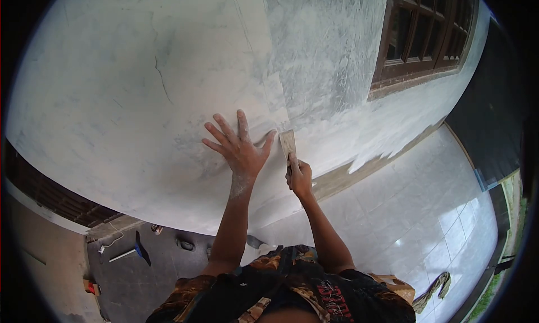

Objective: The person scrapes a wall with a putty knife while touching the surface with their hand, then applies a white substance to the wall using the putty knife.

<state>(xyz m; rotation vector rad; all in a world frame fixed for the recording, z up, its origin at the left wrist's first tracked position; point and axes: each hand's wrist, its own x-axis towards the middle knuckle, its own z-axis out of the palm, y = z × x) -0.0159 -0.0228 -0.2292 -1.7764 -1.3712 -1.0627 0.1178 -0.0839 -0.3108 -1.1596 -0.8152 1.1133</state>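
Observation:
My left hand (238, 146) is spread against the white-coated wall (196, 59), fingers apart and dusted with pale powder. Just to its right, my right hand (299, 176) grips a putty knife (287, 142) by its lower end, the wide blade pointing up toward the wall. The blade's top edge overlaps the wall near the tip of my left thumb. Smooth white coating covers the left part of the wall, while a greyer, streaky patch (320, 53) lies up and right of the blade. A thin crack (161, 78) runs down the wall at upper left.
A brown wooden window (424, 33) is set in the wall at upper right. Grey floor tiles (393, 205) spread below. A crumpled cloth (433, 292) lies at lower right. On the dark floor at left are a blue-and-white tool (126, 254) and a cable (115, 239).

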